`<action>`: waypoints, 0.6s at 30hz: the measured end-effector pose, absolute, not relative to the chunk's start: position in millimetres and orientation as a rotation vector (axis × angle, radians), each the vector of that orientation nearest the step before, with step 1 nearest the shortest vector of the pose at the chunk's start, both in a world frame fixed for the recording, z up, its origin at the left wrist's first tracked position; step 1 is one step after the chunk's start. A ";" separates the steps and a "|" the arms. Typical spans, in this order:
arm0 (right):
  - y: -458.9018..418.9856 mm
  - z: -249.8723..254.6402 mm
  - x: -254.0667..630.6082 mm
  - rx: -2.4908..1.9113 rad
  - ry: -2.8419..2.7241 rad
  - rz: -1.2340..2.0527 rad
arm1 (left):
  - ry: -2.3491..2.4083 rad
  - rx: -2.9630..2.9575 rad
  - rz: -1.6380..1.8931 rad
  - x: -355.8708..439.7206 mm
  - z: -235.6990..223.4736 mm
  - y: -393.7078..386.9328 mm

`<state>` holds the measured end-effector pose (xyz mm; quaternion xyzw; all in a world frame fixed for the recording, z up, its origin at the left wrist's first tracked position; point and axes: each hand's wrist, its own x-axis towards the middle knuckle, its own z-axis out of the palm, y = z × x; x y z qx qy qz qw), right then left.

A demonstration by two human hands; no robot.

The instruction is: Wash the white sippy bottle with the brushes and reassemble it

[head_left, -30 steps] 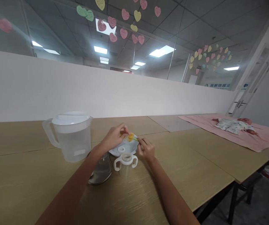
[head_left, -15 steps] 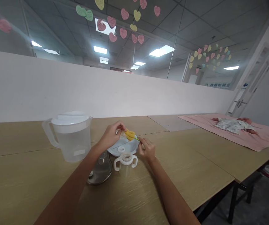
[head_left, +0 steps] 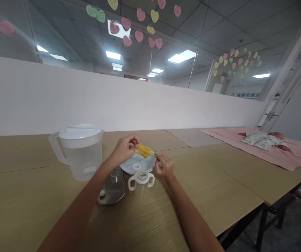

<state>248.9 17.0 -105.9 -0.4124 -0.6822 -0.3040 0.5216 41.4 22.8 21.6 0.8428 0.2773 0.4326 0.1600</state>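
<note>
My right hand (head_left: pixel 165 165) pinches the thin green handle of a brush with a yellow sponge head (head_left: pixel 144 151). The sponge points up to the left over a pale bowl (head_left: pixel 150 164). My left hand (head_left: pixel 125 148) is closed at the sponge's upper end, and a small clear piece, perhaps a bottle nipple (head_left: pixel 135 153), shows under its fingers. A white ring (head_left: pixel 136 167) lies at the bowl's near side. In front of the bowl stands a clear baby bottle with two white handles (head_left: pixel 141 180), its mouth uncovered.
Left of the bowl is a grey tray (head_left: pixel 111 196) holding a clear cover (head_left: pixel 116 175) and a small white piece. A lidded jug (head_left: pixel 81 152) stands further left. At the far right a baby-like figure in patterned clothes (head_left: pixel 263 140) lies on a pink cloth (head_left: pixel 279 159).
My left hand and the clear piece have shifted slightly left, and more of the yellow sponge shows. The right hand stays nearly in place on the handle.
</note>
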 end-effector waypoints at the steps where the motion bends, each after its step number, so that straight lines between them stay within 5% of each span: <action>1: 17.3 -106.5 249.7 -0.993 -1.631 -0.725 | 0.851 2.457 1.205 37.9 24.1 22.0; 11: 17.2 -108.1 255.4 -1.040 -1.662 -0.745 | 1.546 2.510 0.083 6.2 14.5 28.7; 18: 16.1 -107.4 256.4 -1.058 -1.666 -0.768 | 1.626 2.248 -0.252 13.4 1.5 28.6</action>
